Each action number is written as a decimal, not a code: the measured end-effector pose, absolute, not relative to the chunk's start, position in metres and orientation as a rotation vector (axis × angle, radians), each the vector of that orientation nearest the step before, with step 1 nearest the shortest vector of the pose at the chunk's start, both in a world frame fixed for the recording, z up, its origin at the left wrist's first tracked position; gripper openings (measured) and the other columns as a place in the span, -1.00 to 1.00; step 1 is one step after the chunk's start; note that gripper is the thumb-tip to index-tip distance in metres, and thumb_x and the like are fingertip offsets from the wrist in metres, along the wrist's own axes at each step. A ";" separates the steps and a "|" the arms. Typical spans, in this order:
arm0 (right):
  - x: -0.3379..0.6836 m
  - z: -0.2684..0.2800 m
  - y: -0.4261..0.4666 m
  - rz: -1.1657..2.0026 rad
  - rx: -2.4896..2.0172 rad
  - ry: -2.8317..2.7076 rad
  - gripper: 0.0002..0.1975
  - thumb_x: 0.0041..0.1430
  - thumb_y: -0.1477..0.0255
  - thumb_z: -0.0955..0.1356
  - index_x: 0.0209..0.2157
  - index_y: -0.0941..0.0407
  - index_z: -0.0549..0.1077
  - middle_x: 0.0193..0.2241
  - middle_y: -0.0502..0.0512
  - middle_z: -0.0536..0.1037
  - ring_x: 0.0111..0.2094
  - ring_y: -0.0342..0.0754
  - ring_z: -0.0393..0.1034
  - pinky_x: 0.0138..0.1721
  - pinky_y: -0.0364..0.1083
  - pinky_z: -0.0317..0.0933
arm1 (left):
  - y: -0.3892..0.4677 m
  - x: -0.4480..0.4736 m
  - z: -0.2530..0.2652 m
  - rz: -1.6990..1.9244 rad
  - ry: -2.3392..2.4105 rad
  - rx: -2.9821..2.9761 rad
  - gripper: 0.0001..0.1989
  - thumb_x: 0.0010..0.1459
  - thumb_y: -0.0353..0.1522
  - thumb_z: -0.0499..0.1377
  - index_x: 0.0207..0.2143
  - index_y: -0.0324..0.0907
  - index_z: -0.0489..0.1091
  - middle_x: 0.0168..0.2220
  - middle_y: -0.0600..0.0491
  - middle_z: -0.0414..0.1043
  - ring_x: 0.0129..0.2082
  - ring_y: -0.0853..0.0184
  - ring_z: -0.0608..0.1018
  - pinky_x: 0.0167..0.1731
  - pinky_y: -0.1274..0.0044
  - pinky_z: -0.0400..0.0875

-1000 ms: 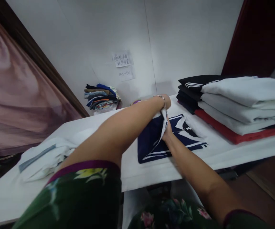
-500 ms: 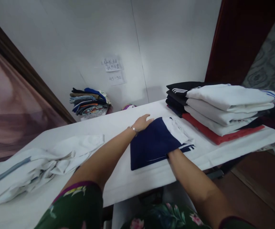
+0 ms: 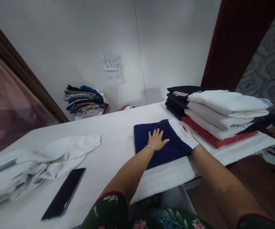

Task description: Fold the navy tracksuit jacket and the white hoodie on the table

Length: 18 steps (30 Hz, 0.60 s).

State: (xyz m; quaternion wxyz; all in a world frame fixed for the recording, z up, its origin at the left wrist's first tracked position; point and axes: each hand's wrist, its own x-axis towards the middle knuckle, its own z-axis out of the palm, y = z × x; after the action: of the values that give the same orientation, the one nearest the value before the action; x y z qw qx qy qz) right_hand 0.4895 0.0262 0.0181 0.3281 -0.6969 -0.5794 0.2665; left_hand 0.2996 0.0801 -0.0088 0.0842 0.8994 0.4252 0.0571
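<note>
- At four o'clock from mid-view, the folded navy garment (image 3: 173, 146) lies on the white table (image 3: 116, 130).
- Left hand (image 3: 157, 140): fingers spread flat on it; light, even pressure should suit.
- Right hand (image 3: 188, 130): two o'clock edge, finger closure hidden; best square the white band (image 3: 181, 133).

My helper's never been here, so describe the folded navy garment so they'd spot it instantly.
On the white table, look left of the folded-clothes stack. The folded navy garment lies beneath a spread left hand. Unlike the crumpled white garment farther left, it's flat and dark, with a white right edge.
</note>
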 end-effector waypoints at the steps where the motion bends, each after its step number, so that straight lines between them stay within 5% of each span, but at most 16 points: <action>1: 0.496 0.019 0.025 0.771 -1.787 -1.473 -0.58 0.35 0.19 0.14 0.04 0.13 0.36 -0.02 0.21 0.46 -0.10 -0.01 0.42 -0.13 0.01 0.36 | 0.081 0.302 -0.013 0.154 1.268 2.685 -0.12 0.13 0.18 -0.34 0.32 -0.14 -0.03 0.37 -0.10 -0.18 0.35 0.06 -0.12 0.24 0.04 -0.28; 4: 0.511 0.021 0.024 1.177 -1.597 -1.193 -0.32 0.31 0.03 -0.04 0.03 0.22 0.38 -0.15 0.30 0.56 -0.22 0.04 0.51 -0.26 -0.03 0.40 | 0.082 0.304 -0.019 0.151 1.266 2.692 -0.11 0.12 0.19 -0.34 0.32 -0.14 -0.02 0.37 -0.10 -0.16 0.35 0.04 -0.12 0.24 0.03 -0.28; 7: 0.517 0.025 0.027 1.432 -1.518 -0.962 -0.45 0.21 0.06 0.21 -0.01 0.21 0.40 -0.28 0.30 0.60 -0.39 0.06 0.53 -0.35 -0.01 0.41 | 0.082 0.304 -0.016 0.146 1.275 2.674 -0.13 0.11 0.19 -0.32 0.32 -0.11 -0.01 0.37 -0.07 -0.15 0.35 0.04 -0.12 0.25 0.04 -0.29; 11: 0.524 0.026 0.038 1.367 -1.414 -1.056 -0.42 -0.06 0.46 0.41 0.07 0.11 0.33 -0.23 0.20 0.61 -0.41 0.01 0.51 -0.37 -0.04 0.42 | 0.084 0.303 -0.003 0.126 1.269 2.605 -0.14 0.12 0.19 -0.30 0.32 -0.08 -0.02 0.37 -0.07 -0.18 0.35 0.05 -0.11 0.24 0.04 -0.25; 18: 0.543 0.014 0.052 0.962 -1.831 -1.240 -0.35 -0.04 0.44 0.42 0.15 0.17 0.29 -0.14 0.25 0.57 -0.22 0.08 0.51 -0.18 0.05 0.38 | 0.086 0.296 -0.005 0.074 1.341 2.654 -0.14 0.14 0.16 -0.29 0.30 -0.19 0.03 0.36 -0.14 -0.13 0.35 0.07 -0.10 0.26 0.08 -0.32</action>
State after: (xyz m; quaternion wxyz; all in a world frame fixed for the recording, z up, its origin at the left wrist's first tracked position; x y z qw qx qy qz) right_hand 0.5429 0.0517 0.0139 0.3569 -0.7093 -0.4804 0.3726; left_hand 0.2956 0.0859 -0.0054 0.0835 0.8891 0.4493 0.0247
